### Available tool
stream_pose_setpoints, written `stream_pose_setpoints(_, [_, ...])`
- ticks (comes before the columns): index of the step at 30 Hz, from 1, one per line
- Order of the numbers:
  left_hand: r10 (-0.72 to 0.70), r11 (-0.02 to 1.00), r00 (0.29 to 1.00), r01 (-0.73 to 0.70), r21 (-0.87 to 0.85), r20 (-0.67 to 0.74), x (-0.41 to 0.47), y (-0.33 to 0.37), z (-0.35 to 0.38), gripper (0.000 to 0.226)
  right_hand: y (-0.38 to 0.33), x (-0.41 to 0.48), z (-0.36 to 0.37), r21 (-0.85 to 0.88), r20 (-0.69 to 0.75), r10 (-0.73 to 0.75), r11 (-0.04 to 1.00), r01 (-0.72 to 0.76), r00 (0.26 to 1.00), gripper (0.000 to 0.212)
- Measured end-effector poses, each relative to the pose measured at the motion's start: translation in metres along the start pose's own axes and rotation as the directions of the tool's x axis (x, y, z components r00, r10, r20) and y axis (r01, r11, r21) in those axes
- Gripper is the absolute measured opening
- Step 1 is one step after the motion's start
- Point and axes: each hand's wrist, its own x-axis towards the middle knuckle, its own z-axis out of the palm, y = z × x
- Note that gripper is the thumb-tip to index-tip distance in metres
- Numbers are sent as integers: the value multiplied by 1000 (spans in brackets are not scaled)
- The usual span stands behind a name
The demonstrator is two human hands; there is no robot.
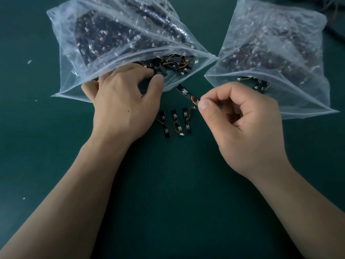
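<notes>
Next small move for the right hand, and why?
Probably lower the pinched board beside the three boards lined up on the mat, extending the row: the right hand holds it by its wire end close by them, while the left hand is at the bag mouth.

A narrow black circuit board strip [185,93] — white connectors on its face, orange and yellow wires at one end — slants up and away from the right fingers [204,105], which pinch its wired end. The clear zip bag [119,34] — mouth open, crammed with similar strips — surrounds the left fingers [156,81].
</notes>
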Motion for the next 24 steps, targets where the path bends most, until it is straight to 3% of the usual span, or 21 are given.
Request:
stream_pose_setpoints(11, [-3, 967, 975, -54, -250, -224, -8, 6, -16, 17, 5, 4, -6, -89, -60, 17, 996, -22, 998, 12])
stream_pose_setpoints(17, [-10, 973, 947, -66, -223, -320, -6, -4, -16, 10, 9, 5, -7, -140, -53, 64, 988, -70, 997, 12])
stream_pose_setpoints(24, [-19, 977, 959, -43, -209, -283, -4, -9, -14, 19, 9, 5, -7, -181, -43, 72, 980, -78, 996, 9])
